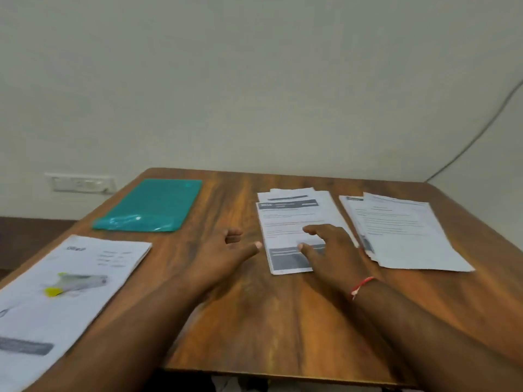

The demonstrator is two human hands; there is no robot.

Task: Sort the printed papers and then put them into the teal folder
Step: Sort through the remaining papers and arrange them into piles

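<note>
The teal folder (150, 206) lies shut and flat at the back left of the wooden table (271, 312). Three groups of printed papers lie on the table: a sheet with a yellow-and-grey picture (65, 281) at the front left, a middle stack with dark header bars (288, 219), and a fanned stack of text pages (402, 230) at the right. My right hand (331, 250) rests with spread fingers on the lower part of the middle stack. My left hand (226, 250) hovers just left of that stack, fingers apart, holding nothing.
A pale wall stands right behind the table, with a white switch plate (80, 183) low at the left and a grey cable (481, 131) running down at the right. The table's front edge (283, 376) is close to me. A red thread is tied around my right wrist.
</note>
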